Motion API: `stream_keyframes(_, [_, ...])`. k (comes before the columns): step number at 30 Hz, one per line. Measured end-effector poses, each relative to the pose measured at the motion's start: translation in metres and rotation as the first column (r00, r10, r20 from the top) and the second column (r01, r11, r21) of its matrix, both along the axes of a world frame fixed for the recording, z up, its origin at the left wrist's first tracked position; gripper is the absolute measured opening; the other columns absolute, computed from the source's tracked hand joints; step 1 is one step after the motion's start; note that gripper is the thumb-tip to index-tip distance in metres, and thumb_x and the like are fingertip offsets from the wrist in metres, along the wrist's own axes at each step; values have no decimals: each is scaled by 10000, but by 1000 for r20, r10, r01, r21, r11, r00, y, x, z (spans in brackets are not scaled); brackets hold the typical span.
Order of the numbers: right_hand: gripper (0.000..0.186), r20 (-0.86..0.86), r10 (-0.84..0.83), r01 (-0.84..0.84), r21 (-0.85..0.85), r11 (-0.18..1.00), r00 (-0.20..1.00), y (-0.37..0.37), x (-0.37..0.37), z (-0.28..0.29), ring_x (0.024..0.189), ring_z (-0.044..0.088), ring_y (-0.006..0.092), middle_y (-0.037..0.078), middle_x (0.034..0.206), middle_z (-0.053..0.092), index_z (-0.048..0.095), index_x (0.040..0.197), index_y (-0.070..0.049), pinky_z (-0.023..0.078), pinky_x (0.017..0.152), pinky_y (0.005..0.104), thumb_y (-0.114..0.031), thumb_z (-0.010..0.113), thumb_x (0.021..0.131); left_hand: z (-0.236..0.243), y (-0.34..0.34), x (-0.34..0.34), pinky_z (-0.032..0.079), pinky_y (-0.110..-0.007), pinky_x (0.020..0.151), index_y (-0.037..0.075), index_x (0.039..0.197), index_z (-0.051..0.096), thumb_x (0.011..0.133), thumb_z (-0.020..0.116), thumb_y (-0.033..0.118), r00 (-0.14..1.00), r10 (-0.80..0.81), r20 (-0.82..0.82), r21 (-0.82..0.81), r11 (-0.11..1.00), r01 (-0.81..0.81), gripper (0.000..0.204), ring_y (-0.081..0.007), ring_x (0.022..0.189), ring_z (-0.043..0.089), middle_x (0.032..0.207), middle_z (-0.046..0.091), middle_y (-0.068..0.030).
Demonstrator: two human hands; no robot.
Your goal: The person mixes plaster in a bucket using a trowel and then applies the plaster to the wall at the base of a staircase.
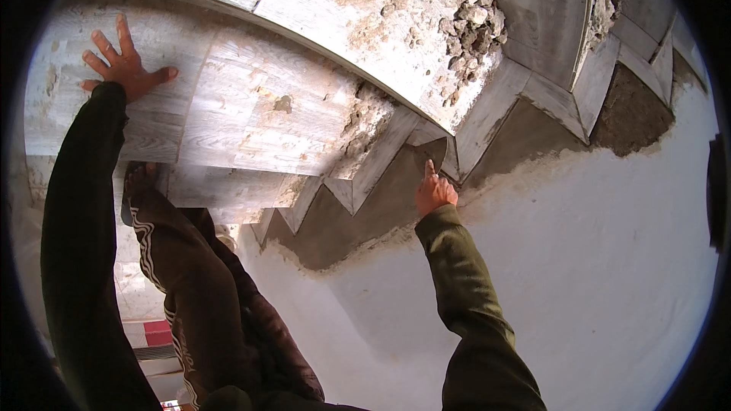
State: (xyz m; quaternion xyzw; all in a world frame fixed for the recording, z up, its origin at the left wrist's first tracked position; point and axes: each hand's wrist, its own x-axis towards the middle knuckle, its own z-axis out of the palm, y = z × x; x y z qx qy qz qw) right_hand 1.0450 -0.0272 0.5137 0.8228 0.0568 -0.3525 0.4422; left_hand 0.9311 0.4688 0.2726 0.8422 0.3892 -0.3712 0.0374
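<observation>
My left hand lies with its fingers spread on a grey wood-look tile step, holding nothing. At the wall side of the stairs, my right hand has its index finger stretched forward and the other fingers curled. The fingertip lies over a small grey, blade-like piece against the smoothed grey mortar; whether that is a tool or a patch of mortar I cannot make out. Zigzag skirting tiles border the mortar just left of this hand.
Rubble and dried mortar chunks lie on the step above, with more crumbs on the lower step. A rough brown mortar patch sits farther up, above the white wall. My foot and legs are at lower left.
</observation>
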Motion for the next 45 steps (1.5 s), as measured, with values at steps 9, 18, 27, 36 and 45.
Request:
stream_keyframes(9, [555,-44,22,-23,-32,999,999,-4,-1,-16,829,621,277,131,947,610,294,1390,-167,498,700,417,-225,395,847,0,1,-2,186,-750,858,279,1397,-152,588,662,694,999,-15,-35,18,1000,16,1221,-537,1280,-22,1428,-113,-271])
stream_keyframes(18, [563,-17,-17,18,44,999,1000,-3,10,-20,815,618,327,173,936,618,305,1380,-142,491,709,449,-242,414,836,0,0,2,190,-745,869,275,1399,-147,594,660,690,999,-9,-46,36,999,10,1213,-539,1280,-15,1430,-107,-269])
stream_keyframes(27, [561,-31,-53,54,48,997,998,14,3,28,832,614,334,161,953,620,325,1366,-134,489,710,451,-234,448,828,-8,1,-5,208,-745,856,281,1401,-134,583,674,686,999,-25,-42,60,998,27,1220,-534,1277,15,1428,-95,-268])
stream_keyframes(36, [582,-45,-36,34,-42,999,998,7,6,-3,838,623,304,147,937,626,301,1382,-137,506,709,412,-180,451,822,-1,1,-2,207,-743,863,280,1402,-134,578,677,686,999,-29,-25,48,998,30,1225,-530,1277,24,1432,-92,-265])
stream_keyframes(45, [550,-32,1,-1,0,1000,999,-11,3,-39,856,617,282,130,983,612,249,1403,-152,505,696,395,-194,364,867,-9,0,-5,173,-741,886,278,1397,-149,581,691,668,999,-8,-43,67,998,11,1235,-527,1285,-3,1433,-104,-262])
